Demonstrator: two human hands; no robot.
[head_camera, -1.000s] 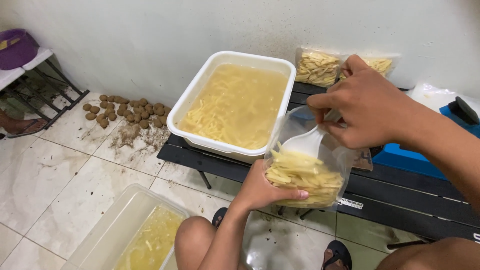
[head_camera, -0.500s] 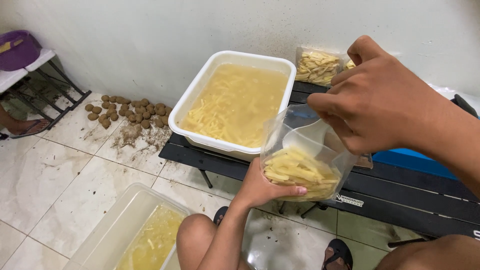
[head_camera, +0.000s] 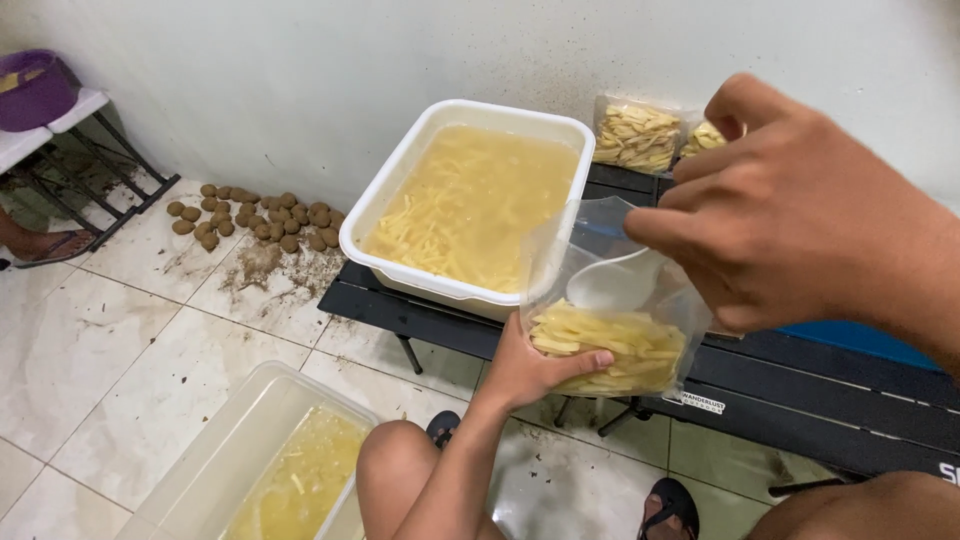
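My left hand cups the bottom of a clear plastic bag partly filled with pale potato sticks. My right hand is above the bag's mouth, holding a white spoon whose bowl is inside the bag just over the sticks. Right behind the bag sits a white rectangular tub of potato sticks in cloudy yellowish water, resting on a low black slatted table.
Two filled bags of sticks lean against the wall behind the tub. A clear tub with liquid and some sticks stands on the tiled floor by my knee. Whole potatoes and dirt lie at the wall; a folding stand with a purple bowl is at left.
My right hand has risen and come closer to the camera, with the spoon lifted higher inside the bag. The left hand keeps holding the bag's bottom.
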